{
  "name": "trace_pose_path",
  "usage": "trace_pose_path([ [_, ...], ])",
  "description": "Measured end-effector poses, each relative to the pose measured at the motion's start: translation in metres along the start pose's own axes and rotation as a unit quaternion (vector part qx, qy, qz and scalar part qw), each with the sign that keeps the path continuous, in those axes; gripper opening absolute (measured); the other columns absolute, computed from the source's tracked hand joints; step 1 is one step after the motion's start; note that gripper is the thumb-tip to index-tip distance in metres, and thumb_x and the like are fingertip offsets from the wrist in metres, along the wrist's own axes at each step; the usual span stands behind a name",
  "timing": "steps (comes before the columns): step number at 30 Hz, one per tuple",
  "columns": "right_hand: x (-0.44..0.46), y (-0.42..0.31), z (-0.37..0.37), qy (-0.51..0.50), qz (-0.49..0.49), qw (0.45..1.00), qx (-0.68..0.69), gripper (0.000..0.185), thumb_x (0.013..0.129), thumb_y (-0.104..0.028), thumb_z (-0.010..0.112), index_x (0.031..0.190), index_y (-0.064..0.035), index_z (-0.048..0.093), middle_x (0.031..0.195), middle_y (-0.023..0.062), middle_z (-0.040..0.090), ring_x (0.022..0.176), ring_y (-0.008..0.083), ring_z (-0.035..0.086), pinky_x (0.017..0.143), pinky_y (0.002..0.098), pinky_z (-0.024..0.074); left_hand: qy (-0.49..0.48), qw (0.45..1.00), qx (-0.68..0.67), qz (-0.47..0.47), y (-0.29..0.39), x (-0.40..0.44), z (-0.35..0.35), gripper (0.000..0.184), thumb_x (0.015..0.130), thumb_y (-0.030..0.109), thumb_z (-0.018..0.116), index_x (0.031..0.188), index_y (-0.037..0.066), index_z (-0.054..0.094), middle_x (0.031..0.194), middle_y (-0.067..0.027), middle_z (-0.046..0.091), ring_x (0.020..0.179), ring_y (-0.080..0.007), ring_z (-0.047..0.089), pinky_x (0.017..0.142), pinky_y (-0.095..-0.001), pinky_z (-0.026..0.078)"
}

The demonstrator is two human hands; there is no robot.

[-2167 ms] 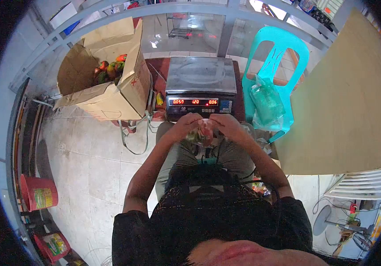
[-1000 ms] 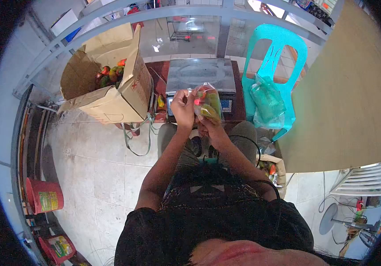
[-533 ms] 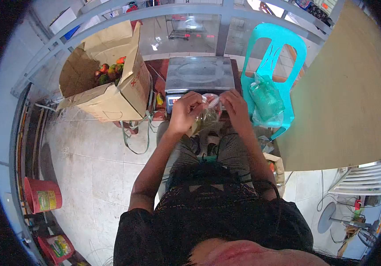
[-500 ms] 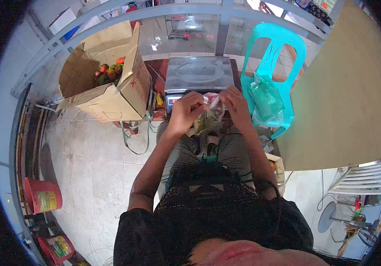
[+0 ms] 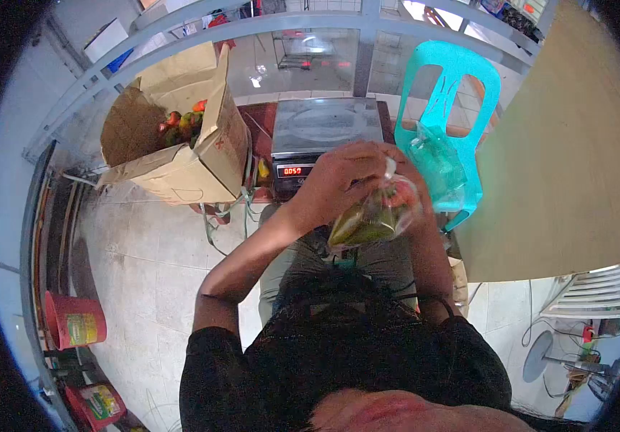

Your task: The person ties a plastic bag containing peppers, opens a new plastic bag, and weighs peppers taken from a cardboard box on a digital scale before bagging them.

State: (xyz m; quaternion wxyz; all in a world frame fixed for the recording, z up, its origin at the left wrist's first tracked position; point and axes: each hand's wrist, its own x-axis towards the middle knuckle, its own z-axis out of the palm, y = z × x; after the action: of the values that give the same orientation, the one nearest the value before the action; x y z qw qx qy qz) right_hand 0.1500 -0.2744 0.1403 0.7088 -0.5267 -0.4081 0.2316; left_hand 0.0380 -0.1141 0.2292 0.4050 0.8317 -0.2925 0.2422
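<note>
A clear plastic bag (image 5: 369, 225) with green and red produce in it, possibly peppers, hangs tilted above my lap. At its twisted white neck, my left hand (image 5: 340, 176) has its fingers closed on the plastic. My right hand (image 5: 409, 171) grips the same neck from the other side, partly hidden behind the bag. Just beyond my hands stands a digital scale (image 5: 328, 128) with a bare metal plate. Its lit red display (image 5: 292, 171) appears to read 0.050, though the last digit is unclear.
An open cardboard box (image 5: 187, 175) holding red and green produce stands at the left. To the right, a turquoise plastic chair (image 5: 484, 93) bears a pack of green plastic bags (image 5: 436, 169). A wooden panel (image 5: 555, 165) rises beside it. Red pots (image 5: 76, 319) stand far left.
The bag has come up and toward me, slightly right, its contents now showing clearly. Both hands have drawn together at its neck, and more of the scale's display shows.
</note>
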Motion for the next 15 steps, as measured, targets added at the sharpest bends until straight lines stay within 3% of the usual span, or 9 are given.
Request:
trace_pose_path([
  [3, -0.008, 0.035, 0.022, 0.046, 0.008, 0.974, 0.223, 0.023, 0.094, -0.028, 0.05, 0.099, -0.0065, 0.057, 0.087, 0.0033, 0.055, 0.078, 0.0123, 0.055, 0.072, 0.0277, 0.0476, 0.063, 0.997, 0.001, -0.032, -0.011, 0.01, 0.012, 0.016, 0.075, 0.01, 0.068, 0.089, 0.002, 0.063, 0.09, -0.0109, 0.062, 0.083, -0.029, 0.061, 0.073, -0.0354, 0.049],
  [7, -0.014, 0.073, 0.064, 0.104, 0.069, 0.823, 0.553, 0.024, 0.095, -0.033, 0.048, 0.099, -0.0106, 0.053, 0.081, 0.0022, 0.049, 0.071, 0.0123, 0.052, 0.068, 0.0274, 0.0479, 0.156, 0.982, 0.013, -0.105, -0.042, 0.001, 0.035, 0.013, 0.077, 0.005, 0.064, 0.089, 0.001, 0.061, 0.086, -0.0122, 0.06, 0.074, -0.0283, 0.06, 0.065, -0.0347, 0.048],
  [8, -0.018, 0.077, 0.071, 0.103, 0.088, 0.795, 0.591, 0.024, 0.096, -0.035, 0.048, 0.099, -0.0116, 0.052, 0.08, 0.0019, 0.047, 0.069, 0.0123, 0.051, 0.067, 0.0273, 0.048, 0.175, 0.977, 0.031, -0.117, -0.049, -0.003, 0.039, 0.012, 0.077, 0.004, 0.063, 0.088, 0.001, 0.061, 0.085, -0.0123, 0.06, 0.072, -0.0278, 0.06, 0.063, -0.0345, 0.048],
  [9, -0.02, 0.076, 0.073, 0.002, 0.092, 0.795, 0.599, 0.02, 0.096, -0.03, 0.048, 0.091, -0.011, 0.053, 0.071, -0.0021, 0.044, 0.061, 0.0094, 0.047, 0.062, 0.0254, 0.0467, 0.181, 0.974, 0.039, -0.133, -0.055, -0.009, 0.042, 0.012, 0.077, 0.004, 0.063, 0.088, 0.001, 0.061, 0.086, -0.0125, 0.06, 0.073, -0.0285, 0.06, 0.064, -0.035, 0.048],
  [10, -0.025, 0.072, 0.072, 0.009, 0.129, 0.831, 0.541, 0.022, 0.096, -0.034, 0.049, 0.088, -0.0136, 0.052, 0.067, -0.0035, 0.04, 0.056, 0.0064, 0.04, 0.054, 0.0246, 0.0412, 0.187, 0.97, 0.047, -0.148, -0.06, -0.015, 0.043, 0.011, 0.077, 0.003, 0.062, 0.088, 0.001, 0.061, 0.086, -0.0126, 0.06, 0.074, -0.0292, 0.06, 0.065, -0.0355, 0.047],
  [13, -0.035, 0.031, 0.071, 0.146, 0.217, 0.9, 0.349, 0.031, 0.096, -0.034, 0.047, 0.079, -0.0087, 0.048, 0.058, -0.0021, 0.041, 0.05, 0.014, 0.045, 0.047, 0.0248, 0.0371, 0.182, 0.962, 0.132, -0.155, -0.077, -0.033, 0.048, 0.01, 0.077, 0.002, 0.061, 0.087, 0.001, 0.06, 0.087, -0.0129, 0.06, 0.077, -0.0309, 0.06, 0.066, -0.0367, 0.047],
  [14, -0.036, 0.023, 0.064, 0.168, 0.175, 0.964, 0.107, 0.031, 0.096, -0.032, 0.047, 0.079, -0.0068, 0.049, 0.061, -0.0004, 0.044, 0.053, 0.0153, 0.046, 0.049, 0.0259, 0.0377, 0.177, 0.958, 0.17, -0.15, -0.082, -0.039, 0.049, 0.01, 0.077, 0.002, 0.061, 0.087, 0.002, 0.059, 0.088, -0.013, 0.06, 0.077, -0.0314, 0.059, 0.067, -0.037, 0.047],
  [15, -0.036, 0.015, 0.053, 0.18, 0.123, 0.966, -0.141, 0.03, 0.096, -0.031, 0.048, 0.08, -0.0048, 0.05, 0.064, 0.0013, 0.047, 0.055, 0.0166, 0.047, 0.052, 0.027, 0.0383, 0.16, 0.966, 0.143, -0.143, -0.078, -0.041, 0.045, 0.009, 0.077, 0.002, 0.061, 0.086, 0.001, 0.059, 0.087, -0.0129, 0.059, 0.077, -0.0319, 0.058, 0.067, -0.0371, 0.046],
])
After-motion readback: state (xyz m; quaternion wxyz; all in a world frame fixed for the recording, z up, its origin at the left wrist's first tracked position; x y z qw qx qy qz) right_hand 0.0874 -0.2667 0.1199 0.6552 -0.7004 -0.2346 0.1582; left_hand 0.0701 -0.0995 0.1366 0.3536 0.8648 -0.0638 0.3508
